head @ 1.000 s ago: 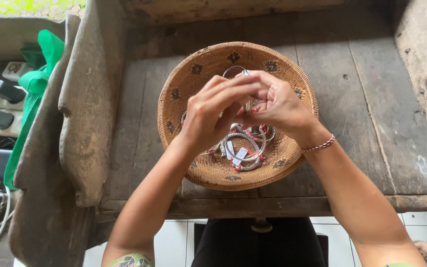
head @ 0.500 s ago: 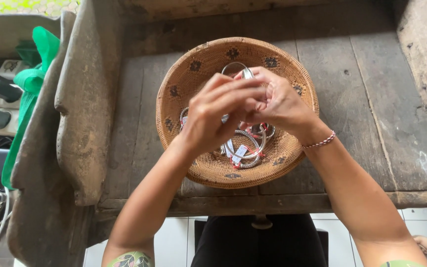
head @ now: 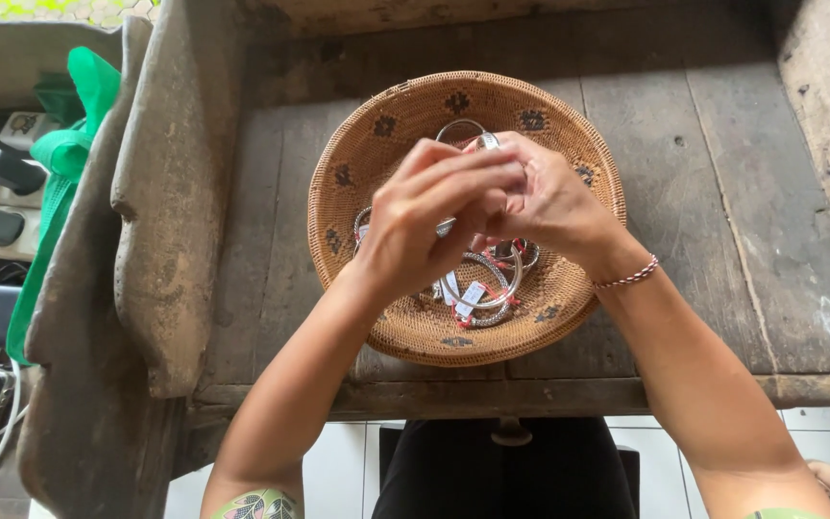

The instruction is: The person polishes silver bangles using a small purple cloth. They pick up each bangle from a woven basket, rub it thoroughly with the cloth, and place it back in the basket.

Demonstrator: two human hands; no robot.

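Weathered grey wooden bench carries a round woven basket, shallow, so the silver bangles stay pooled and reachable. Small white tags with red ties hang on them. Left hand and right hand meet above, fingers pinched together on one bangle, mostly hidden.

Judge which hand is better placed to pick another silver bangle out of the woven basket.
Probably the left hand: its fingers hang right over the loose silver bangles in the woven basket. The right hand sits higher, pinching a bangle together with the left, so either must let go first.
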